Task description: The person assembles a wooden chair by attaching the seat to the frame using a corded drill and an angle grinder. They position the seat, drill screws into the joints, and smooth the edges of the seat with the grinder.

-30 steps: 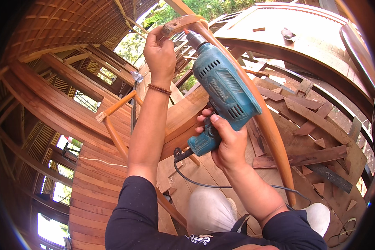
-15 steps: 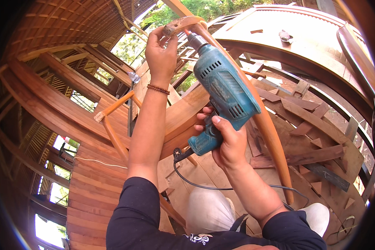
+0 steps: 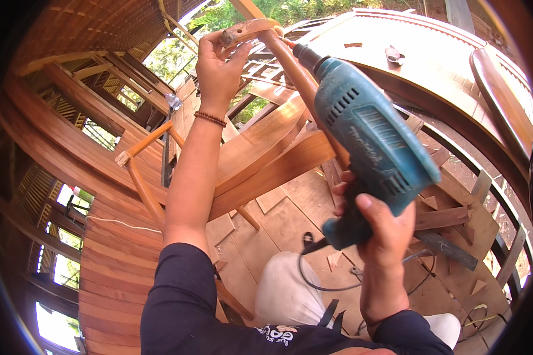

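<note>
My right hand (image 3: 385,231) is wrapped round the handle of a blue power drill (image 3: 370,130), whose body tilts up and to the left. The orange-red bit (image 3: 288,42) points toward the top of a wooden chair frame; I cannot tell whether it touches the wood. At that top, my left hand (image 3: 222,71) pinches the end of a short curved wooden chair part (image 3: 251,31), which shows dark holes near its end. This part meets a long rounded chair post (image 3: 296,74). Below my left wrist is the broad wooden seat (image 3: 266,157) of the chair.
The drill's black cable (image 3: 331,289) loops over the floor by my knee. Pliers (image 3: 356,272) and wood offcuts (image 3: 444,218) lie to the right. A wooden stub frame (image 3: 145,148) stands left, near stacked planks (image 3: 118,272). A pale panel (image 3: 361,41) lies beyond a railing.
My right hand has moved the drill right and slightly down, and the bit has left the curved part for the post's right side. My left hand keeps its hold, slightly further left in view.
</note>
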The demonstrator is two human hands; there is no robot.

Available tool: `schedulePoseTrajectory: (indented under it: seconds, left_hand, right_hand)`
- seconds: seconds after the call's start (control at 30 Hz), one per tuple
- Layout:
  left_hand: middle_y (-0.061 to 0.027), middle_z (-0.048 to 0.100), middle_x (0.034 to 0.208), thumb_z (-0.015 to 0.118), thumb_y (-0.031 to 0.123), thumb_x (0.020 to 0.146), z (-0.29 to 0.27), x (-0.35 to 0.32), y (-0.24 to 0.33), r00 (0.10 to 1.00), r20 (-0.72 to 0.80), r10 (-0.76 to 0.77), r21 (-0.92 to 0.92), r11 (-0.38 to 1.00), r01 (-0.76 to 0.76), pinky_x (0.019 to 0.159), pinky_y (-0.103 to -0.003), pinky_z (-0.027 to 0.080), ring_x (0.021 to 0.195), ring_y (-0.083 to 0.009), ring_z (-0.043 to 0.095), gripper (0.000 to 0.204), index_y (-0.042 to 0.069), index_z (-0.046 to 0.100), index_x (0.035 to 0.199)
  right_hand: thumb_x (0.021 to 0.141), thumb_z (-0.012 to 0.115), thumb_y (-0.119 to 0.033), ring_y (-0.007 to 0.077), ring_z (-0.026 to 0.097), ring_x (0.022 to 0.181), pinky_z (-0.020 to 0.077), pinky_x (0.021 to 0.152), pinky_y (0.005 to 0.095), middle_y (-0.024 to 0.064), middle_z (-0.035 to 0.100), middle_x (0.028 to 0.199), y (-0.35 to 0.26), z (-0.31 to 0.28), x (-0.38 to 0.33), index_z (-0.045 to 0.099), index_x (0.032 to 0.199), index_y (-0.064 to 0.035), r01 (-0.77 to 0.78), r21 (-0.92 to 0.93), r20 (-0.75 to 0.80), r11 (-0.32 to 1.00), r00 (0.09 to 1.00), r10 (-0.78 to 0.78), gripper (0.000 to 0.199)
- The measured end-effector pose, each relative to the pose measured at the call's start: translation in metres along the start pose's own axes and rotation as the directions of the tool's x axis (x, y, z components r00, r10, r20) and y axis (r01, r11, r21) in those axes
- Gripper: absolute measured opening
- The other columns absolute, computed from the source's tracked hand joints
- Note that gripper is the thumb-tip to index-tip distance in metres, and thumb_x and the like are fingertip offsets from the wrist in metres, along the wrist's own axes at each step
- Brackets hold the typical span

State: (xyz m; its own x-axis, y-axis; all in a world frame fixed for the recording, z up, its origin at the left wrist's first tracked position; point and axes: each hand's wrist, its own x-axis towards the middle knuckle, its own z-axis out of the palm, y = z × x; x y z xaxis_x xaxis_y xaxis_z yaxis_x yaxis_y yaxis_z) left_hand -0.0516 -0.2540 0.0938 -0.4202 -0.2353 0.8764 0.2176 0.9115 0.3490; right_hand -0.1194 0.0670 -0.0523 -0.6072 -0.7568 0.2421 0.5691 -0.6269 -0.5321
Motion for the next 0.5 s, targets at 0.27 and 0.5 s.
schedulePoseTrajectory:
  seconds: [0.27, 0.5]
  left_hand:
    - [-0.0116, 0.066, 0.11, 0.075, 0.002, 0.085, 0.014, -0.012, 0.035, 0.997, -0.051, 0.056, 0.063, 0.997, -0.053, 0.089, -0.029, 0.055, 0.102, -0.0165, 0.066, 0.037, 0.001, 0.048, 0.11]
    - [-0.0157, 0.062, 0.121, 0.074, -0.003, 0.083, 0.022, -0.034, 0.087, 0.999, -0.031, 0.01, 0.246, 0.969, -0.002, 0.096, -0.035, 0.053, 0.113, -0.0237, 0.062, 0.04, 0.006, 0.047, 0.111]
  right_hand:
    - [0.073, 0.066, 0.001, 0.0279, 0.068, 0.083, 0.0559, 0.069, 0.0326, 0.0219, 0.066, 0.1, -0.085, -0.021, 0.0, 0.048, 0.128, 0.0095, 0.281, -0.419, 0.001, 0.864, 0.951, -0.309, 0.058]
    - [0.076, 0.066, -0.004, 0.0205, 0.067, 0.084, 0.0531, 0.069, 0.0269, 0.0144, 0.067, 0.096, -0.161, -0.021, 0.054, 0.054, 0.121, 0.0074, 0.239, -0.717, 0.197, 0.654, 0.97, -0.14, 0.048]
